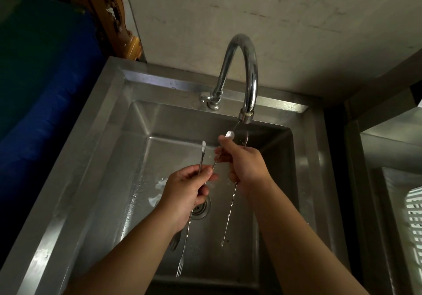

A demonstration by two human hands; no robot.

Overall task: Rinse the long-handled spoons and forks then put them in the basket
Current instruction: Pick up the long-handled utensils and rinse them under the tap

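Over the steel sink (109, 148), my left hand (185, 192) grips a bunch of long twisted-handle utensils. One handle end sticks up from it (203, 155), and a fork (182, 256) hangs down with its tines near the sink's front wall. My right hand (244, 164) holds another long utensil (229, 217), whose handle hangs down, while its top end (230, 134) reaches up just below the tap spout (245, 114). The white basket (414, 214) shows at the right edge.
A curved chrome tap (239, 66) rises from the sink's back rim. The drain (201, 208) lies under my left hand, with another fork (174, 243) by my left wrist. A blue container (45, 112) stands at the left, and a steel counter (365, 180) at the right.
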